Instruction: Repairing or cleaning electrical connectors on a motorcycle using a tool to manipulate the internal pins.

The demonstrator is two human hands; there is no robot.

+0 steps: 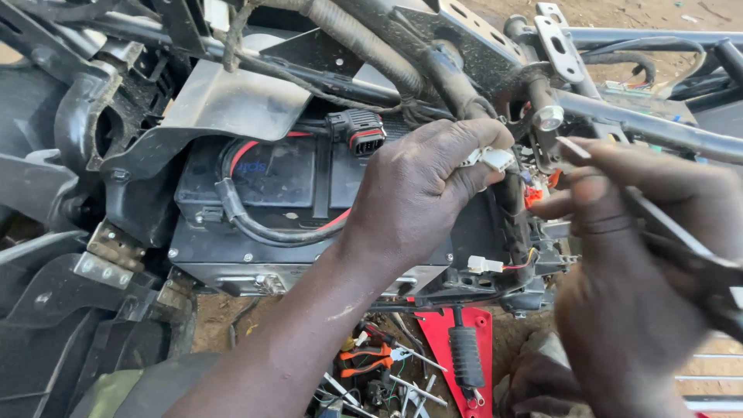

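My left hand (422, 190) is closed around a small white plastic wire connector (489, 159), pinched between thumb and fingers beside the motorcycle's black battery box (263, 193). My right hand (635, 240) holds a thin metal tool (658, 217) whose pointed tip reaches up toward the white connector. The right hand is blurred and close to the camera. A second white connector (484, 265) on red and yellow wires hangs free just below my left hand. A black plug with a red seal (360, 130) sits above the battery box.
Black frame tubes (650, 128) and a wrapped cable loom (371, 46) cross overhead. Black body panels (46, 310) lie at the left. On the dirt below are orange-handled pliers (368, 360), loose tools and a footpeg on a red bracket (464, 352).
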